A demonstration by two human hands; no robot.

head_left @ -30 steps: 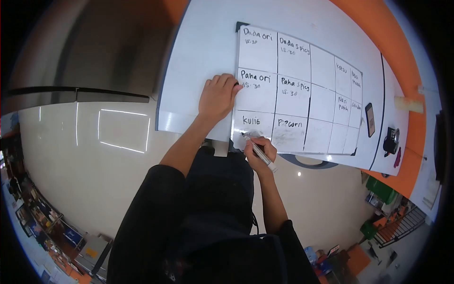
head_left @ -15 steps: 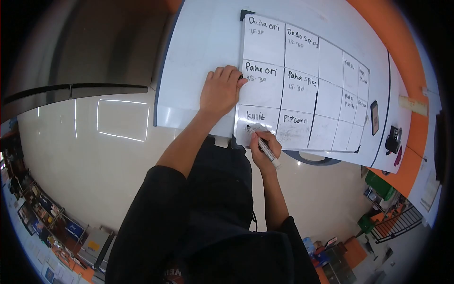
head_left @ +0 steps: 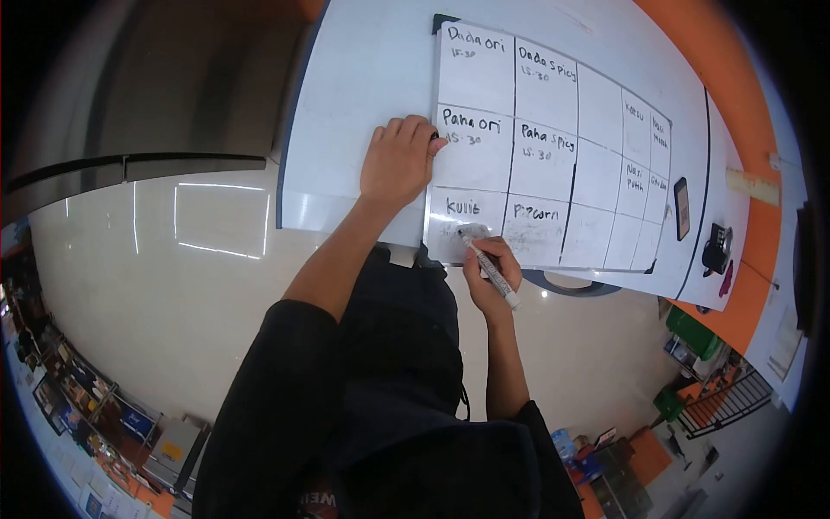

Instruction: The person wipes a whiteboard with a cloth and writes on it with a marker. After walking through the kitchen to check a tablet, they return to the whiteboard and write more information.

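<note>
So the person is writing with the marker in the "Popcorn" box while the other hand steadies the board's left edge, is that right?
Not quite. In the head view the marker in the right hand has its tip in the "Kulit" box of the whiteboard, left of "Popcorn". The left hand does rest on the board's left edge.

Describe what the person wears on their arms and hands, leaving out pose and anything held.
Both arms wear dark, near-black sleeves pushed up to about the elbows, leaving the forearms bare. The left hand and right hand are bare: no gloves, watch or rings can be made out.
</note>
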